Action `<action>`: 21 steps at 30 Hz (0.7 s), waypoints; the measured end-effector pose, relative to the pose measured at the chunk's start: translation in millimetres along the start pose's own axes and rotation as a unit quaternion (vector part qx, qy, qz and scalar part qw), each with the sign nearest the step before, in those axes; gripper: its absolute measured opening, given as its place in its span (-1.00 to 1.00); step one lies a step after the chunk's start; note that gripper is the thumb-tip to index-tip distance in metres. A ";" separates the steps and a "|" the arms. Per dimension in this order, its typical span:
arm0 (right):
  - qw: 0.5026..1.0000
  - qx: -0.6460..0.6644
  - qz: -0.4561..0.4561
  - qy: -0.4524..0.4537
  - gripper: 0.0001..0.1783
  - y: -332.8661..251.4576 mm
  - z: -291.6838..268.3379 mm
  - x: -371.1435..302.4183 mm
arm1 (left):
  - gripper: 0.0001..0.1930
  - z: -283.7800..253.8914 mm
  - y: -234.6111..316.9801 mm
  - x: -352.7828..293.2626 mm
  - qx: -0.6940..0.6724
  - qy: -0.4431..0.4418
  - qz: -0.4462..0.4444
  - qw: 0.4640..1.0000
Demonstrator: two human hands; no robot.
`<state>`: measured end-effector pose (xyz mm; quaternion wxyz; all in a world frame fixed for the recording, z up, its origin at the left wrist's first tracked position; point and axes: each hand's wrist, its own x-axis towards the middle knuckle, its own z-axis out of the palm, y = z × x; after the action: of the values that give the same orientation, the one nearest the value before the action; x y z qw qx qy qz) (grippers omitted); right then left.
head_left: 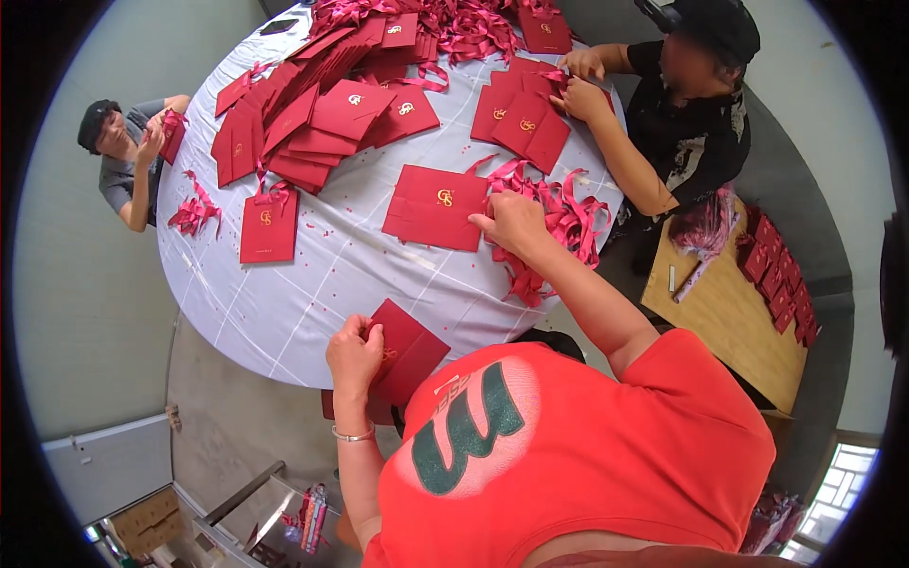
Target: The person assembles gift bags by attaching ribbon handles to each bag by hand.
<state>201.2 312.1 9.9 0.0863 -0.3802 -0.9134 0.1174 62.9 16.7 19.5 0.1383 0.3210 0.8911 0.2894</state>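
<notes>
My left hand (354, 358) is closed on the edge of a flat red paper gift bag (413, 345), held tilted at the table's near edge, close to my body. On its front a gold emblem is partly covered by my fingers. My right hand (514, 225) reaches over a heap of dark pink ribbons (573, 222). Its thumb points apart from the fingers, beside the right edge of another flat red bag (417, 210) lying on the table. The fingertips are partly hidden among the ribbons, and no held thing shows there.
A round table with a white cloth (327, 331) bears a large pile of red bags (308, 118) and more ribbons (473, 28). One co-worker (696, 123) sits at the right, another (128, 142) at the left, both handling bags. A wooden table (729, 303) stands to the right.
</notes>
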 end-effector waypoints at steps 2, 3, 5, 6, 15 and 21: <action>1.000 -0.022 0.012 0.008 -0.64 7.9 16.7 12.7 | -0.83 -0.8 3.3 2.8 -0.005 -0.014 -0.017 1.000; 0.999 -0.043 0.024 0.015 -0.64 11.7 24.1 17.7 | -0.82 1.8 3.7 3.7 -0.033 -0.020 -0.019 0.999; 0.999 -0.018 0.029 0.006 -0.66 9.4 23.1 23.4 | -0.81 3.5 -3.0 3.4 -0.058 -0.020 -0.025 0.998; 0.999 0.005 0.039 -0.002 -0.68 7.9 22.1 25.5 | -0.81 4.1 -7.7 1.9 -0.062 -0.020 -0.029 0.997; 0.735 0.662 -0.044 -0.143 -0.91 -87.0 -61.1 15.9 | -0.80 8.3 -28.0 -1.3 -0.097 -0.028 -0.064 0.993; 0.784 0.575 0.045 -0.230 -0.82 -52.6 8.2 5.5 | -0.80 8.9 -37.2 -5.5 -0.127 -0.028 -0.088 0.988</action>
<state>159.9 278.9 17.2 0.0712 -0.2631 -0.6514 0.7081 52.6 -6.3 -9.8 0.2277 0.2290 0.8677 0.3780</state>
